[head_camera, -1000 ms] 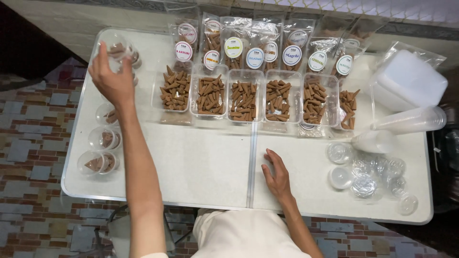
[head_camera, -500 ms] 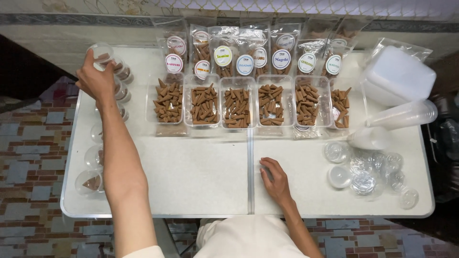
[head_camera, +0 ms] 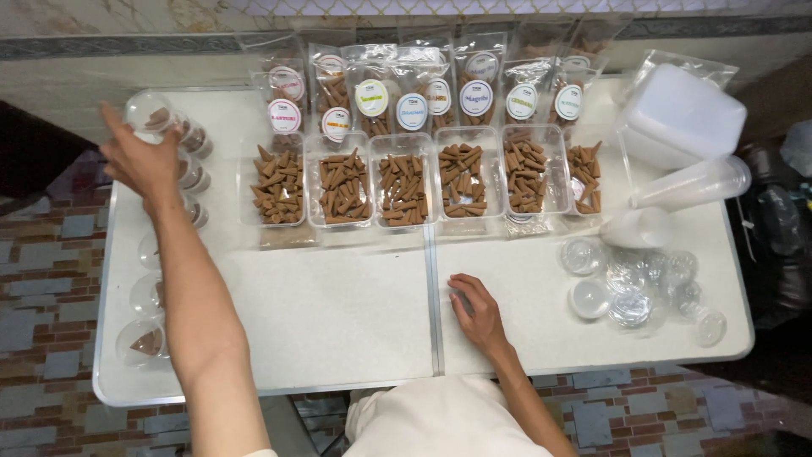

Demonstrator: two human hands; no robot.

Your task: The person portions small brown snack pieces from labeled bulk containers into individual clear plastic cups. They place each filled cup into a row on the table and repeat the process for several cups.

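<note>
My left hand (head_camera: 139, 161) reaches to the far left corner of the white table (head_camera: 338, 322) and grips a small clear plastic cup (head_camera: 150, 112) with a few brown cones in it. More filled clear cups (head_camera: 193, 140) stand in a column just beside and below it. My right hand (head_camera: 475, 309) rests flat on the table near the middle seam, fingers loosely spread, holding nothing. Several clear trays of brown incense cones (head_camera: 403, 188) sit in a row across the middle.
Clear bags with round coloured labels (head_camera: 413, 101) stand behind the trays. A stack of white containers in a bag (head_camera: 685, 114) and a sleeve of clear cups (head_camera: 694, 184) lie at the right. Loose clear lids (head_camera: 634, 283) are scattered at the right front. Filled cups (head_camera: 144, 343) line the left edge.
My left hand has stayed at the far left corner with the small cup, shifting slightly. The camera view has tilted a little. My right hand has not moved.
</note>
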